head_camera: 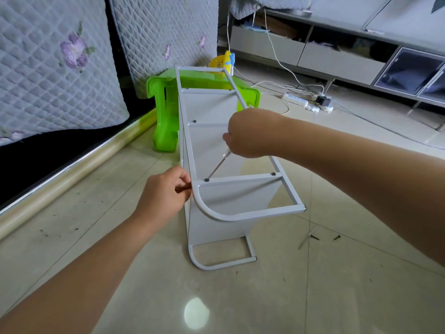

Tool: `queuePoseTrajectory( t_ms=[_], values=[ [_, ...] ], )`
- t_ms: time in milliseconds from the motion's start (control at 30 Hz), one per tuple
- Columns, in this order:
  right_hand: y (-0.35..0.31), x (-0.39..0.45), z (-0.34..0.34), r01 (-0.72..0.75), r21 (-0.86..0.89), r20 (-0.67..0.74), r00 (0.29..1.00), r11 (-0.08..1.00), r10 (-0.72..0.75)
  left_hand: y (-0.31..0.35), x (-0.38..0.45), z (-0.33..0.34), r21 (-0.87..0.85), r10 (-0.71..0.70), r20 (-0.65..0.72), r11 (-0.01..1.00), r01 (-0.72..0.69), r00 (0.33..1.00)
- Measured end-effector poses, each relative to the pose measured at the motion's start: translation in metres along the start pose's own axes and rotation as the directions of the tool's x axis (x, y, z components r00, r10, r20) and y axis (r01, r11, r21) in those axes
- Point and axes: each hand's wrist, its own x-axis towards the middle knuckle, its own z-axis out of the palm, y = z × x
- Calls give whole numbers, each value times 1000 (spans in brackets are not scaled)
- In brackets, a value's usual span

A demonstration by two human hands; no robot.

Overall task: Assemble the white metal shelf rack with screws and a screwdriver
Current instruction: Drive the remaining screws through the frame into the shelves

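Right now we have the white shelf rack (231,165) lying on its side on the floor (337,273), just in front of the green stool (166,116). Our right hand (248,133) has its grip curled round the screwdriver (218,166), whose tip sits in a screw (207,180) at the rack's near crossbar. Our left hand (166,191) pinches the rack's curved frame beside that screw. We judge the risk is the tip camming out: the shaft leans at an angle, so pressure could skid it off the head and scratch the paint. The rack could also twist if our left hold slackens. Loose screws (325,237) lie on the floor to the rack's right, easy to scatter.
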Motion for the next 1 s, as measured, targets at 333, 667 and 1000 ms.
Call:
queuePoseTrajectory(
  t_ms=[333,667,1000],
  values=[
    [2,-13,-8,246,-269,-19,965,931,-261,-1,1,-1,-6,-35,42,999,35,999],
    [-10,-10,-15,239,-63,59,970,969,-236,-3,5,-1,-33,-54,33,998,55,998],
    [-17,3,-19,206,-262,-8,976,943,-215,-2,1,-3,-45,-39,52,998,42,998]
  ],
)
